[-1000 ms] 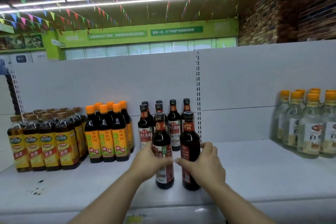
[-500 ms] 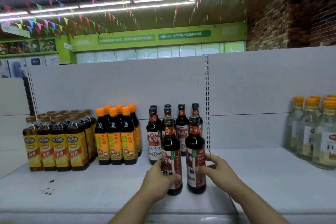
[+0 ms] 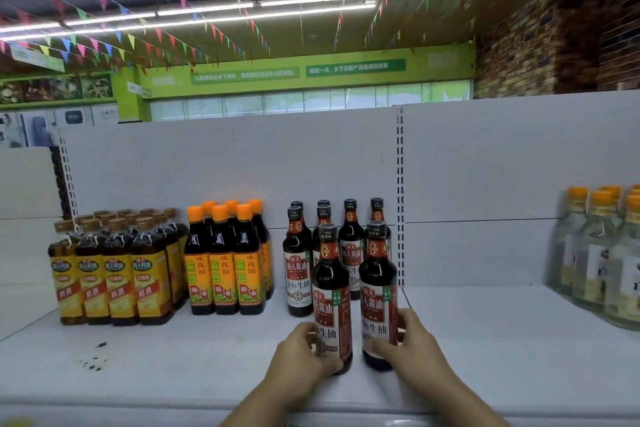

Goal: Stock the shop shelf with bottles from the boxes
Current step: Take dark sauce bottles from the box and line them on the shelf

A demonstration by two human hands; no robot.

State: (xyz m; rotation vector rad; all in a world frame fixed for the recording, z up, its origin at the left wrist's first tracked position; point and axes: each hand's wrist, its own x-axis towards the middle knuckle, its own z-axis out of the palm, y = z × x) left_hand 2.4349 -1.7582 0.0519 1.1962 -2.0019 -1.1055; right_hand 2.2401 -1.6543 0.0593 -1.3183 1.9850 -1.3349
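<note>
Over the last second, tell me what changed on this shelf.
The left hand and right hand kept hold of the left front bottle and right front bottle, sliding lower while turning their labels to face forward. The orange-capped bottles, yellow-label bottles and clear bottles stayed put.

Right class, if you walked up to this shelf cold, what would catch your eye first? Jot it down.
First, the two hands at front centre: the left hand grips the left bottle and the right hand grips the right bottle, both dark and upright on the shelf. Next, the orange-capped bottles to their left, then the coloured bunting strung under the ceiling.
</note>
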